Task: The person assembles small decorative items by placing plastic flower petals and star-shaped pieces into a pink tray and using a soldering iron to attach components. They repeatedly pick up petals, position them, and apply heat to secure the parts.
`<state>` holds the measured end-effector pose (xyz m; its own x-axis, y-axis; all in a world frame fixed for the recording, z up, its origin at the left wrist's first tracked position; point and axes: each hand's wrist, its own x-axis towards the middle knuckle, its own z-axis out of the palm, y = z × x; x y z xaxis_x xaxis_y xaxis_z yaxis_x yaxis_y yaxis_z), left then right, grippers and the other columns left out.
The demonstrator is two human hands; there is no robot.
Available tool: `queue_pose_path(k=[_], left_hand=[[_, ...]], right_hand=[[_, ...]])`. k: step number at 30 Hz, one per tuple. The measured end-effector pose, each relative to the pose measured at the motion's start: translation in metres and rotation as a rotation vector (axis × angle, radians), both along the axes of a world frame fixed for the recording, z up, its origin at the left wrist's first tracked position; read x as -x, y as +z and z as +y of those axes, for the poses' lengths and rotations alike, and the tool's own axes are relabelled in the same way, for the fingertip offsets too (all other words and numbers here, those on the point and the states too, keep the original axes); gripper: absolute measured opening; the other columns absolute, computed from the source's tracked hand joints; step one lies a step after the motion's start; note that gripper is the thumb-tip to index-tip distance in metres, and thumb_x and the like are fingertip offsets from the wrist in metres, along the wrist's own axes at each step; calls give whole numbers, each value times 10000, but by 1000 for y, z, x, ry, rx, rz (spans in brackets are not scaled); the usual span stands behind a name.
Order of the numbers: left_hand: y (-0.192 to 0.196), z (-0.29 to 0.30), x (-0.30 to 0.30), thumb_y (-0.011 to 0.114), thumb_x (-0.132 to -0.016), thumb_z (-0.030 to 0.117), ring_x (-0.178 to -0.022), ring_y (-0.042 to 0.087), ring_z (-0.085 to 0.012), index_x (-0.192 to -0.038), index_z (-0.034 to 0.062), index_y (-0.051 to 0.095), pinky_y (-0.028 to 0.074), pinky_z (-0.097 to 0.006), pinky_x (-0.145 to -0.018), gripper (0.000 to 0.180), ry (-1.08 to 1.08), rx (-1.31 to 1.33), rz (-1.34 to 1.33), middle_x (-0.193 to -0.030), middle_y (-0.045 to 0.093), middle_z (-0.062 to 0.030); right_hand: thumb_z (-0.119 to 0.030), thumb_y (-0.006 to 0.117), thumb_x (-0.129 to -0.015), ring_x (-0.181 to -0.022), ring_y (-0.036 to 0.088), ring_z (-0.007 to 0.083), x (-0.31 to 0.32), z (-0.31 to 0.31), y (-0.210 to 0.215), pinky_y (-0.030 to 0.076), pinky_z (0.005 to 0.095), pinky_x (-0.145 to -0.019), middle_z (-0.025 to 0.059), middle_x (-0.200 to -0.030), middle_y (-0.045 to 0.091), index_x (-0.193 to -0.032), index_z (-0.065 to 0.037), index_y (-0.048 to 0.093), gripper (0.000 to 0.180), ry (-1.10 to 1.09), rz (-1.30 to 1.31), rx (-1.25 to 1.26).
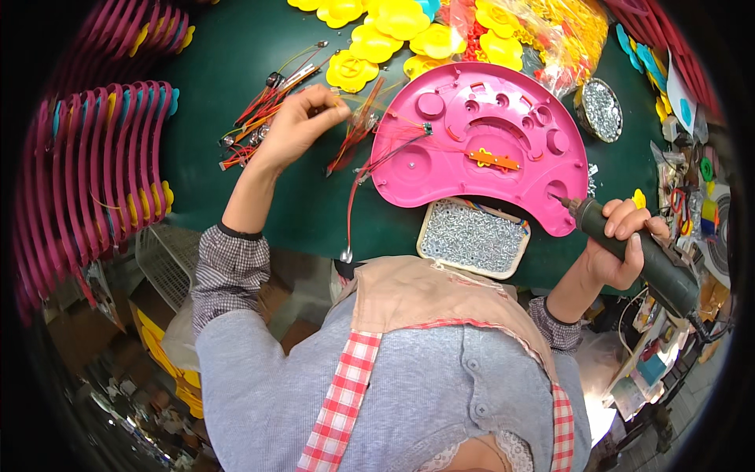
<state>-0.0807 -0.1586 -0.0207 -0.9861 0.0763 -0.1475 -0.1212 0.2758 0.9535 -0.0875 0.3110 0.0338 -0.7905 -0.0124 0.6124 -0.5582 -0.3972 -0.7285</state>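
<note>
A pink curved plastic shell [440,177] lies on the green table, hollow side up, with an orange strip [494,160] fixed across its middle. My right hand [621,236] is wrapped round a dark electric screwdriver [664,275]; its bit points into the shell's right lobe. Whether a screw sits under the bit is hidden. Left of the shell, my left hand [303,126] is closed in a pinch on thin wires, blurred near the fingertips. Red and black wires lead to a small green circuit board [427,128] over the shell's left side. One red wire hangs toward the table's near edge.
A tray of screws [472,236] stands at the shell's near edge; a metal bowl of screws [602,110] is to its right. Bundled wires [263,118] lie at left. Yellow flower-shaped parts [377,39] are piled at the back. Stacked pink shells [110,165] stand far left.
</note>
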Motion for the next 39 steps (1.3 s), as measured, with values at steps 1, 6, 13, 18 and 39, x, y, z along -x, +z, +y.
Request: queue_pose_path(k=[1,6,13,18,39], left_hand=[[5,1,2,731,-985,166,-840,547,-103,-952,-9,715,446,-251,-777,179,82,-179,-41,-939,638,4],[10,10,21,701,-1008,170,-809,560,-69,-982,32,740,483,-259,-793,145,-274,20,-160,-902,657,40],[15,-24,19,675,-1012,167,-733,643,-97,-1033,25,755,525,-263,-670,164,-192,-737,-252,-857,700,-3],[25,9,3,673,-995,106,-1049,715,-168,-1340,15,649,574,-291,-918,358,-81,-367,-39,-1215,724,-99],[17,10,-23,792,-833,167,-1287,590,-300,-1250,92,692,249,-539,-1261,435,-366,716,373,-1245,675,-104]], right_hand=[[-65,535,-896,-692,560,208,1,-2,-2,511,438,-770,93,-788,564,-1328,-36,541,433,0,2,7],[-87,541,-887,-683,554,206,0,0,-1,509,436,-766,93,-783,564,-1327,-37,541,443,-16,-3,-8],[-97,549,-871,-663,549,203,-1,0,-6,498,432,-749,92,-779,563,-1331,-42,558,463,-45,-18,6],[-97,542,-871,-659,545,206,-3,4,-3,495,436,-749,92,-776,557,-1330,-41,556,463,-58,-26,-10],[-89,539,-876,-684,551,207,-9,14,-5,498,431,-760,94,-791,561,-1326,-35,557,454,-64,-21,-16]])
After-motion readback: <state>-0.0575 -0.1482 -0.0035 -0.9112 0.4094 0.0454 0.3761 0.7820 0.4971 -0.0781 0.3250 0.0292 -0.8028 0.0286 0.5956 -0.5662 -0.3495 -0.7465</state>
